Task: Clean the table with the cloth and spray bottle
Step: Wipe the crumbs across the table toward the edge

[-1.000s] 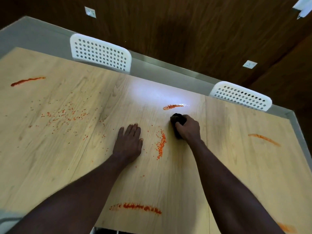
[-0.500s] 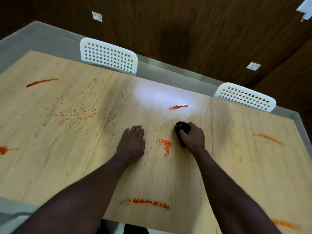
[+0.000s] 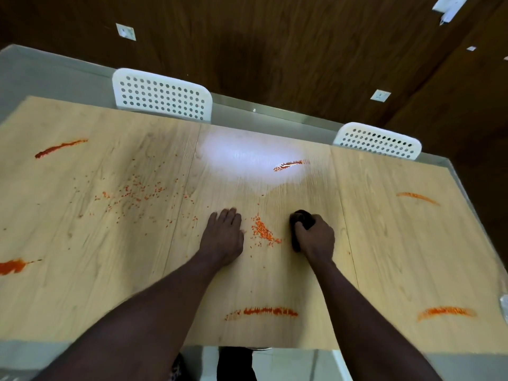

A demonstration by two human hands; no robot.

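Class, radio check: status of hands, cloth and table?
Left hand flat on table. Right hand gripping dark cloth. Orange crumbs between hands. No obstruction.

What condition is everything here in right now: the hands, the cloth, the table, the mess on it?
left hand: flat on the table, palm down, holding nothing
right hand: closed around the cloth
dark cloth: bunched up, pressed on the table
wooden table: dirty
orange crumbs: piled between the hands
red smears: unwiped
white chairs: pushed in

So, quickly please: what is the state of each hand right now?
Left hand: open, flat on the table, holding nothing.
Right hand: closed, fingers gripping the dark cloth against the table.
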